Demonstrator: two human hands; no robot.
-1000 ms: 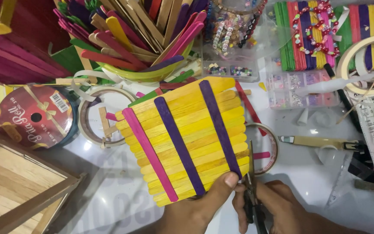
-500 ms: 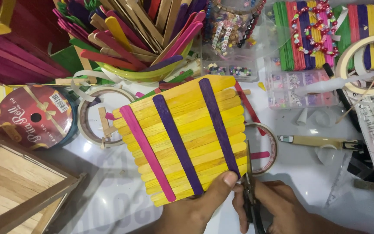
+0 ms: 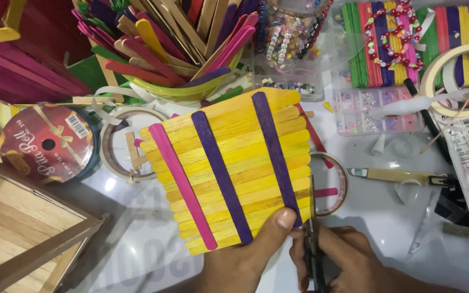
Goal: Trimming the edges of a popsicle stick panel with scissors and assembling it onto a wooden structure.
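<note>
Left hand (image 3: pixel 248 255): near edge, centre; clamped on the near right corner of the stick panel, thumb on top by the right purple stick, fingers hidden under.
Right hand (image 3: pixel 348 260): just right of left hand, closed round the scissors' handles; the two hands almost touch.
Scissors (image 3: pixel 311 228): dark blades point away from the person, running along the panel's right edge at the yellow stick ends; how far the blades gape, can't tell.
Stick panel (image 3: pixel 232 163): yellow craft sticks side by side, tilted w/ right side farther; three cross sticks on top, one pink at left, two purple at centre & right. Held above the white tabletop (image 3: pixel 386 217), mid-scene.
Tape rolls: one clear roll (image 3: pixel 335 182) partly under the panel's right edge; another (image 3: pixel 123 144) left of panel; masking tape roll (image 3: pixel 457 78) far right.
Ribbon spool (image 3: pixel 47 141): red, left, near the wooden frame.
Wooden frame (image 3: pixel 23 228): plain wood, near left corner.
Stick cup (image 3: pixel 185 89): green-rimmed holder, far centre, packed w/ mixed coloured sticks.
Bead jar (image 3: pixel 294 35): far, right of the cup; bead tray (image 3: pixel 375 111) beside it to the right.
Stick mats (image 3: pixel 386 43): striped coloured, far right, w/ bead strings over them.
Box cutter (image 3: pixel 397 176): right of the panel, flat on the table.
</note>
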